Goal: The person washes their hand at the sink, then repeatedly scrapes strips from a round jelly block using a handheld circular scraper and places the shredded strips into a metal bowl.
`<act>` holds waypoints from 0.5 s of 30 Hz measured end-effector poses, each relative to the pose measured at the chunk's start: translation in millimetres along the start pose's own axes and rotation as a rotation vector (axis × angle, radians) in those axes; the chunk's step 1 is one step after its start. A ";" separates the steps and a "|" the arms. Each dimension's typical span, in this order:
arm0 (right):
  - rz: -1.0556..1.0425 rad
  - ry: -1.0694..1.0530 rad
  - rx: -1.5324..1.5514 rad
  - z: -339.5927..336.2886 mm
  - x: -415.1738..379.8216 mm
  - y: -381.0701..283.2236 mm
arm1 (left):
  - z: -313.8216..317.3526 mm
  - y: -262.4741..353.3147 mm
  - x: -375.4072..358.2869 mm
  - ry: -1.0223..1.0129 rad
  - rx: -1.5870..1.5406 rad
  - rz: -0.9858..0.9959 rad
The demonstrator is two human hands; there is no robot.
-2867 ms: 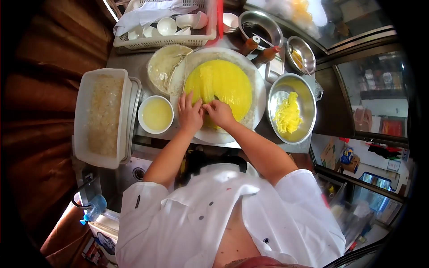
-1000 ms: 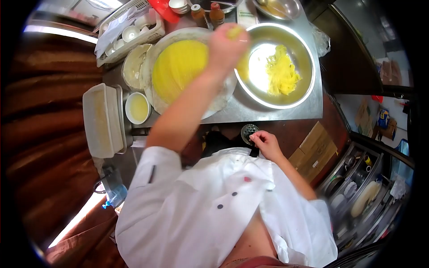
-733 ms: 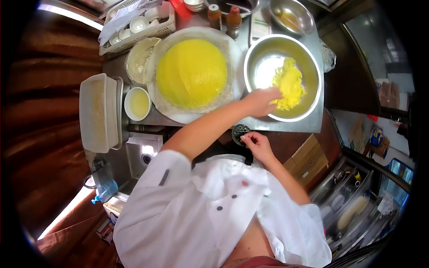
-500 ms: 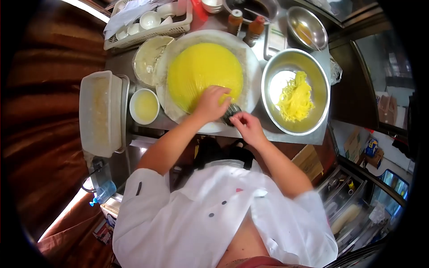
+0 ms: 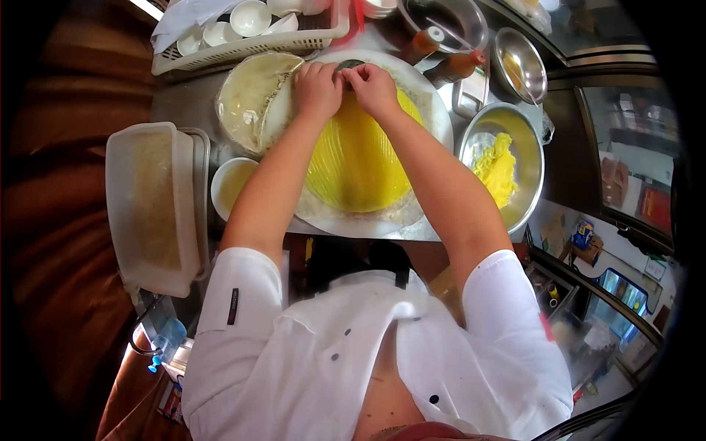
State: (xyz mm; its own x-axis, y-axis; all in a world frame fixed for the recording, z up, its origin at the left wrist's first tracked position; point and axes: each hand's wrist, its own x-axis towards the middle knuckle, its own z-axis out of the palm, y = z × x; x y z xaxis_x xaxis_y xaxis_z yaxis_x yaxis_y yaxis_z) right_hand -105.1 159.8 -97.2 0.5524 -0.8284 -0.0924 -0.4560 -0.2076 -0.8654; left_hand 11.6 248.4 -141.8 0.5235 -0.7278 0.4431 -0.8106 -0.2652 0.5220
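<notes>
A large yellow dome of what looks like jelly (image 5: 360, 169) sits on a round white board (image 5: 434, 140), its surface marked with fine grooves. At its far edge, my right hand (image 5: 373, 87) pinches a small, dark, round scraper (image 5: 348, 66). The scraper is partly covered by my fingers. My left hand (image 5: 318, 87) lies at the far left edge of the jelly, fingers extended and thumb close to the scraper. On the right, a steel bowl (image 5: 531, 165) contains yellow strands (image 5: 497, 173), partly behind my right forearm.
A white bowl (image 5: 224, 189) of pale yellow liquid and a plastic tub (image 5: 187, 213) stand left. Beyond are a pale basin (image 5: 239, 103), a basket (image 5: 243, 55) of white bowls, two sauce bottles (image 5: 423, 45) (image 5: 452, 67) and a smaller steel bowl (image 5: 521, 62).
Both hands have moved from the near edge of the jelly to its far edge, with the scraper in my right hand. The view has shifted slightly.
</notes>
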 end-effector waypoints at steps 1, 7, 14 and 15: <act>0.026 -0.010 0.002 1.4 0.1 0.8 | -1.0 0.1 -1.2 -0.005 0.031 0.008; 0.026 -0.065 -0.103 1.5 -33.2 2.9 | -27.1 5.5 -29.3 -0.104 0.058 0.029; 0.073 -0.153 -0.151 -7.2 -82.7 -8.2 | -58.4 22.2 -69.8 -0.133 0.096 0.053; 0.070 -0.155 -0.152 -6.8 -88.1 -6.6 | -62.0 24.2 -75.6 -0.138 0.096 0.054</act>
State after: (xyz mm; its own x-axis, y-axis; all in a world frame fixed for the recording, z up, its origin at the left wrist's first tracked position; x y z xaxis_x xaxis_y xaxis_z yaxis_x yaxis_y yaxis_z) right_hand -155.5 230.6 -79.9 0.6112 -0.7561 -0.2340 -0.5903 -0.2386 -0.7711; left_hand -31.3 336.2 -117.5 0.4433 -0.8206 0.3607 -0.8613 -0.2784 0.4251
